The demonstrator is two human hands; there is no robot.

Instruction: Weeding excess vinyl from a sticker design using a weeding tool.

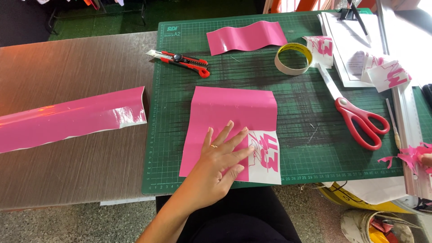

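The left hand (220,155) lies flat, fingers spread and open, pressing down on a pink sheet (229,121) that rests on the green cutting mat (292,130) on the tabletop (76,72). Its fingertips reach the lower right corner of the sheet, where a white patch with cut pink shapes (265,157) shows. The grip holds nothing; it only pins the sheet. Of the right hand (426,159) only a fingertip shows at the right edge, beside pink scraps (411,155); whether it is closed I cannot tell.

To do this well, I judge that pressure should stay even through the palm, so the sheet does not slide on the mat, and the fingers should smooth outward from the middle toward the corner, since the fold line across the upper part could trap a crease. The scissors (360,121), the craft knife (184,60) and the tape roll (293,58) lie well apart. A long pink strip (67,119) lies on the tabletop to the left.
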